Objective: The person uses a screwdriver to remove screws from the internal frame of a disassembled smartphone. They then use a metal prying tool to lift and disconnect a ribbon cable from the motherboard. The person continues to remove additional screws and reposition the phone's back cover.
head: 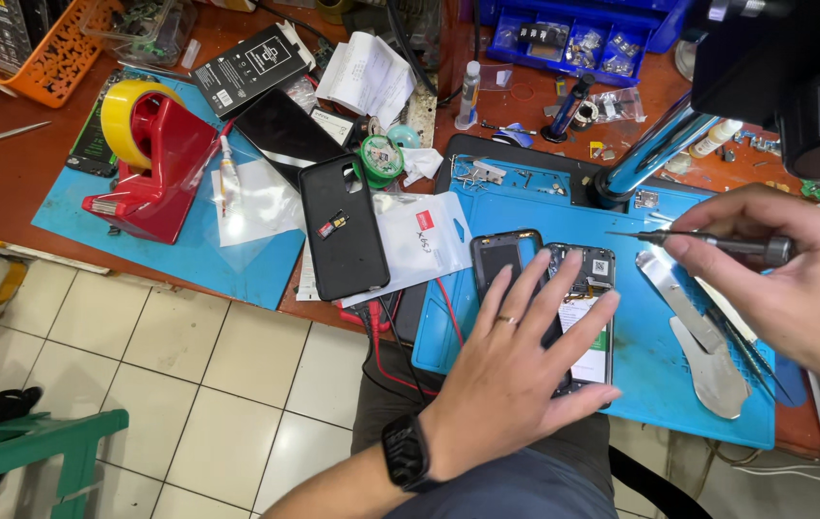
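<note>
**Opened phone pinned flat while a fine screwdriver waits above it**

The left hand [516, 370] lies palm-down with its fingers spread apart across an opened smartphone [591, 317], which rests near the front edge of a blue repair mat [641, 384]. The fingers grip nothing; the flat, splayed press looks meant to keep the light body from sliding on the mat. The phone's back is off, so its board and battery face upward, which is why it lies screen-down. Just beside it to the left, partly under the same fingers, sits a dark rear panel [504, 258].

The right hand [795, 284] is closed around a precision screwdriver [708, 242], pinched near its collar between thumb and fingertips. The thin tip points left and hovers above the mat, clear of the phone, a hold that suits fine, low-force work.

A metal pry tool [698, 336] lies on the mat to the right of the phone, within easy reach. Farther left, off the mat's working area, a black phone case [343, 231] lies inner side up, and a red tape dispenser [155, 163] stands on a second blue mat, well apart from the hands.
</note>
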